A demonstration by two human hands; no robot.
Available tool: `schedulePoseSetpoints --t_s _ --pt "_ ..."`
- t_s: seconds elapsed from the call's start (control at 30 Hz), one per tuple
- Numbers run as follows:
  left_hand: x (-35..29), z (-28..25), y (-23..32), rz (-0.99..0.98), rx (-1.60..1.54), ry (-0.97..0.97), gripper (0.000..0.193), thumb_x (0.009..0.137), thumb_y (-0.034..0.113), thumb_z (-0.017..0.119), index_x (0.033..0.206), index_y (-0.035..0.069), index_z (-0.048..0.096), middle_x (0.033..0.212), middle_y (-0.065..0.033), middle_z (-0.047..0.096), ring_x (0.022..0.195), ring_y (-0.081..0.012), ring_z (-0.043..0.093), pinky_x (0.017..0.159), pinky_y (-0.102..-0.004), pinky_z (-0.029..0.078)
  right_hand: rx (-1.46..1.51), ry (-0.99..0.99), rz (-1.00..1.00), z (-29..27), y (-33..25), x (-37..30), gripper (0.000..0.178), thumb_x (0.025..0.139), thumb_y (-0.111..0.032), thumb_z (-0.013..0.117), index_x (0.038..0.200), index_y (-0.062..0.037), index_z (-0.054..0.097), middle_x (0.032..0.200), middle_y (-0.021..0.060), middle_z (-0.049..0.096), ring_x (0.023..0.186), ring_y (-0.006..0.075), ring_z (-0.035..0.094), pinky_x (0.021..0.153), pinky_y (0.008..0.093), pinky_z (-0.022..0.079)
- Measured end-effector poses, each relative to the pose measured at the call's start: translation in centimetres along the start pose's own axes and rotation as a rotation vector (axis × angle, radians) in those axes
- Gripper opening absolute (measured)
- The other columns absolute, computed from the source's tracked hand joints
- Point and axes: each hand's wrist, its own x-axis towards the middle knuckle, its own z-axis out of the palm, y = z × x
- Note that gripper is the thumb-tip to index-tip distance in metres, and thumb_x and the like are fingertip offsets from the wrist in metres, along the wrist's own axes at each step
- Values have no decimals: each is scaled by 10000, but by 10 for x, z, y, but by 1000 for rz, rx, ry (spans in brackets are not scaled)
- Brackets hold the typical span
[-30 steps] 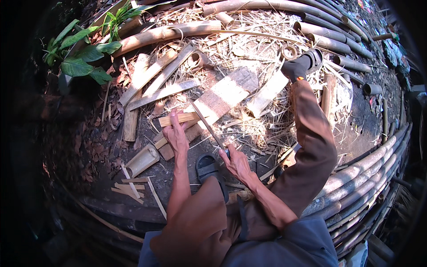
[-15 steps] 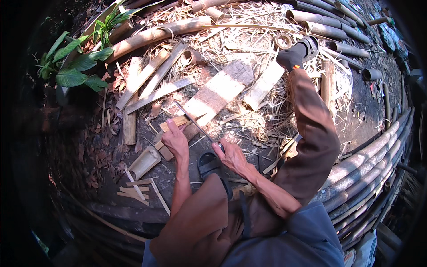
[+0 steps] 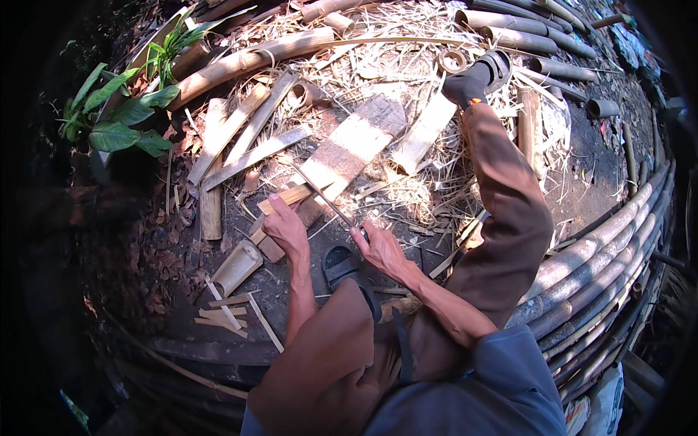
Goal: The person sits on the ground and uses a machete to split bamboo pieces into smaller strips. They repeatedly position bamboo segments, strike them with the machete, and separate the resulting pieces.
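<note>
My left hand point(image 3: 285, 227) is closed on the near end of a bamboo strip point(image 3: 292, 195), thumb on top. The strip's far end rests over a flat wooden board point(image 3: 354, 149) that lies on the ground. My right hand point(image 3: 381, 249) grips the handle of a long thin knife point(image 3: 323, 195), most of the handle hidden in the fingers. The blade points up and to the left and crosses the strip a little beyond my left fingers. Beneath the strip lies a wooden block point(image 3: 299, 215).
A cut bamboo tube point(image 3: 237, 269) and small offcuts point(image 3: 222, 317) lie near my left arm. Split bamboo slats point(image 3: 256, 156) rest farther left, below a leafy plant point(image 3: 116, 116). Shavings cover the ground ahead. Bamboo poles point(image 3: 574, 265) are stacked at right; my outstretched leg point(image 3: 502, 189) lies between.
The knife and my right hand have shifted slightly right along the strip, away from my left fingers. My left hand keeps its hold. The whole view has shifted a little.
</note>
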Motion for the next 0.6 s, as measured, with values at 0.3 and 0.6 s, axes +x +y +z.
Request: schedulePoseSetpoints --t_s 0.3,0.6 --pt "-2 6 4 25 17 14 624 1020 360 434 791 -175 661 669 -267 667 645 -344 705 602 -408 549 -51 33 -35 4 15 -3 500 986 -400 504 791 60 533 628 318 571 663 506 602 616 539 459" --pt "-6 -3 -7 -72 -125 -31 605 1027 340 416 961 -224 623 804 -257 680 756 -297 723 688 -335 611 31 20 11 11 39 13 440 984 -403 503 935 31 562 683 319 594 707 509 614 629 541 470"
